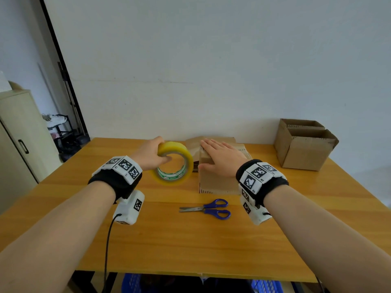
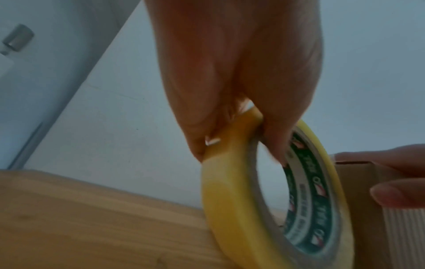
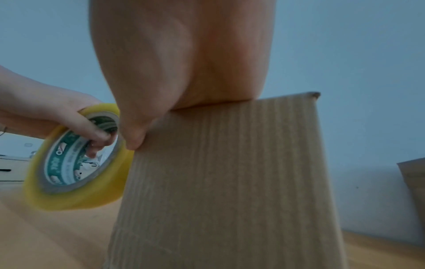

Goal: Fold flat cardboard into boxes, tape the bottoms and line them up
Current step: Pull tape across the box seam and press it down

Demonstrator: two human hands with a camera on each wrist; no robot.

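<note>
A small folded cardboard box [image 1: 215, 176] stands mid-table with its closed flaps up. My right hand [image 1: 220, 157] lies flat on top of the box [image 3: 230, 182], fingers straight, thumb down the left side. My left hand [image 1: 152, 153] holds a yellowish tape roll [image 1: 175, 163] upright in the air just left of the box, thumb on the outer rim and fingers through the core. In the left wrist view the tape roll [image 2: 241, 200] is close beside the box [image 2: 358, 182]. In the right wrist view the tape roll [image 3: 80, 163] hangs above the table.
Blue-handled scissors [image 1: 209, 208] lie in front of the box. A stack of flat cardboard [image 1: 239, 146] sits behind it. Two open finished boxes [image 1: 302, 144] stand at the table's back right. The wooden table [image 1: 169, 240] meets a wall at the back; a cabinet [image 1: 19, 140] stands left.
</note>
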